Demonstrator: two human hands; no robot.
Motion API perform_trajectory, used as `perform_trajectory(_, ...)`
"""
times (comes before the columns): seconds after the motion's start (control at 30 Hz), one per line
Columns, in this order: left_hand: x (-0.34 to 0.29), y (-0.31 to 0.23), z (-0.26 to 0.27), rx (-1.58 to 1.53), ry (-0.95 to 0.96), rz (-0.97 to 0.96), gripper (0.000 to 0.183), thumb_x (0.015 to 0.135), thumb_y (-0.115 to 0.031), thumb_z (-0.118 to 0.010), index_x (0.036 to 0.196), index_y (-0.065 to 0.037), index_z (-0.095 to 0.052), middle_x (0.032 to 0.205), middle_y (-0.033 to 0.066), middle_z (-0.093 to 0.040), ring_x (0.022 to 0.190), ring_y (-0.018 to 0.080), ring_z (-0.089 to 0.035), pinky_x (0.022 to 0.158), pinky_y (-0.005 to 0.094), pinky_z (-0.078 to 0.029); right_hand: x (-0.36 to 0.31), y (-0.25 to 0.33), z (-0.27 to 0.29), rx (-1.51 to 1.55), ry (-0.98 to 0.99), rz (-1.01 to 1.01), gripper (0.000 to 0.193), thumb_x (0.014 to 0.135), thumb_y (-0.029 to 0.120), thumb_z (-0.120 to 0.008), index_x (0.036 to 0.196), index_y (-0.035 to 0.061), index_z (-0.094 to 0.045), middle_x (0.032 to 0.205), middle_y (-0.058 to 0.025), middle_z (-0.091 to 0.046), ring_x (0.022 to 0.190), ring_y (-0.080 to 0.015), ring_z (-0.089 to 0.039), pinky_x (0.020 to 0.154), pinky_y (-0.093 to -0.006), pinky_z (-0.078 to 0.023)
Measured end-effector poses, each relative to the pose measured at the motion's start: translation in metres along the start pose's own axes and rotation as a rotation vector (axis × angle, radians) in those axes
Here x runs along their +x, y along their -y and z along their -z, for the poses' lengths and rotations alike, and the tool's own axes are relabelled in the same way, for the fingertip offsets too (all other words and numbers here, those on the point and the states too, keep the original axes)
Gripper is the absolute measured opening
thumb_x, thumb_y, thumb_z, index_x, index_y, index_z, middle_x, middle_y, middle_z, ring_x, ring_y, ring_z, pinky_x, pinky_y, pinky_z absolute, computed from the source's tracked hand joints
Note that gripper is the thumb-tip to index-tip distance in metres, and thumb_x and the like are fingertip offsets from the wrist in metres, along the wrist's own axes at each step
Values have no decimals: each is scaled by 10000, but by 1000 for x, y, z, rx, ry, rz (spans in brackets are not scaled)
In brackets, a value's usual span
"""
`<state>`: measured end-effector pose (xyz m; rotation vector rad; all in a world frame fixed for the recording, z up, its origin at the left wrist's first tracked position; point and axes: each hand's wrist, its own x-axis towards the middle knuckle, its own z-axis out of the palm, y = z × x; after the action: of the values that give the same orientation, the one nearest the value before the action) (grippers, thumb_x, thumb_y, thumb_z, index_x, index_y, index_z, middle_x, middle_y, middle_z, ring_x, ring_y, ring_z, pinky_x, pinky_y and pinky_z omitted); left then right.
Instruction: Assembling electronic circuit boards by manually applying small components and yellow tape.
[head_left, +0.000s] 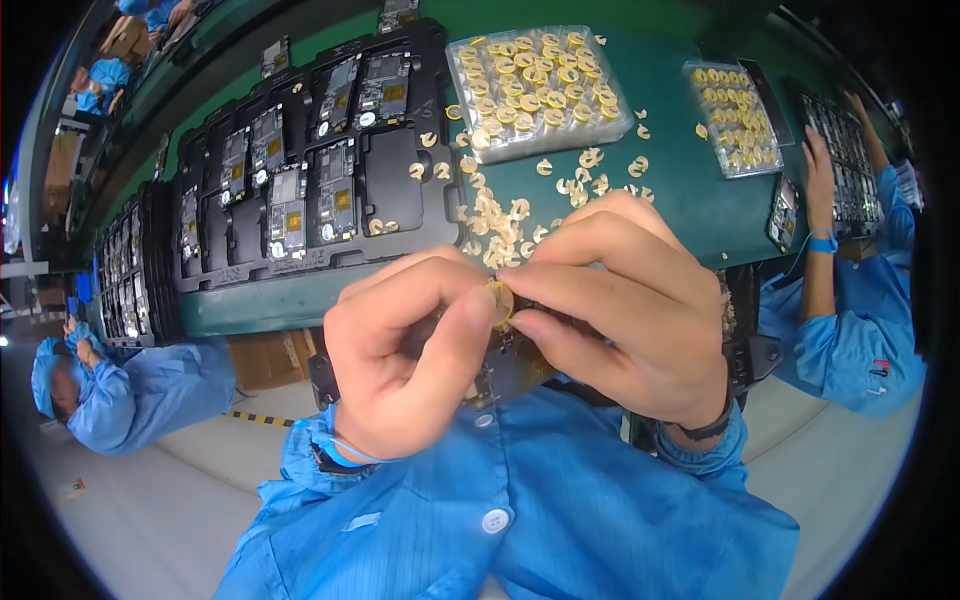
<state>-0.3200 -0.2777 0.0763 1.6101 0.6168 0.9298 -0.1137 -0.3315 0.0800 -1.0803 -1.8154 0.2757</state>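
Note:
Between my two hands is a small round piece with a yellow rim (503, 312), held up in front of my chest. My left hand (405, 350) pinches its left side between thumb and forefinger. On the other side, the thumb and fingertips of my right hand (635, 310) close on the same piece, covering part of it. Just beyond my fingers, cream-coloured crescent scraps (497, 225) lie in a loose pile on the green work surface (690, 215). Beneath the hands, part of a dark circuit board shows, mostly hidden.
A black tray (415, 215) with several circuit boards (337, 190) stands at the left. At the back, a clear plastic tray (485, 150) holds many yellow-rimmed pieces. A smaller such tray (765, 165) is at the right, near a co-worker's arm (820, 270). Another co-worker (130, 390) sits at left.

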Motion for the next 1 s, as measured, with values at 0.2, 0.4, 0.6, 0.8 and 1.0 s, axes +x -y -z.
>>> perform_trajectory(0.2, 2, 4, 1, 156, -23, -140, 128, 976, 26, -619, 889, 86, -689, 788, 128, -661, 650, 171, -585, 584, 299, -446, -2, 1, -5, -52, 13, 28, 239, 748, 48, -852, 969, 3, -772, 909, -90, -712, 785, -275, -648, 705, -382, -470)
perform_trajectory(0.4, 0, 4, 2, 305, -14, -216, 107, 942, 56, -614, 882, 85, -698, 787, 160, -661, 644, 223, -608, 589, 317, -475, -2, -1, -5, -5, 54, 7, 208, 767, 30, -839, 960, -2, -768, 908, -100, -709, 775, -278, -645, 695, -382, -469)
perform_trajectory(0.6, -3, 4, -3, 433, -39, -273, 102, 936, 56, -621, 887, 80, -707, 805, 185, -675, 677, 273, -657, 614, 338, -513, -6, 2, -5, 82, 48, -63, 185, 811, 12, -832, 978, -18, -756, 928, -120, -705, 801, -302, -649, 718, -404, -515)
perform_trajectory(0.8, -10, 4, -9, 533, -109, -231, 161, 992, -2, -595, 898, 85, -692, 822, 205, -681, 665, 275, -639, 607, 354, -501, -11, 7, -11, 78, 43, -57, 288, 770, -19, -820, 1035, -35, -710, 979, -128, -678, 857, -313, -629, 733, -404, -500)
perform_trajectory(1.0, -13, 6, -19, 572, -140, -228, 210, 1045, -2, -510, 913, 98, -639, 815, 169, -622, 685, 247, -553, 624, 362, -421, -16, 12, -29, -26, -111, -46, 192, 797, 70, -731, 789, 39, -541, 830, -88, -458, 813, -270, -507, 722, -365, -441)
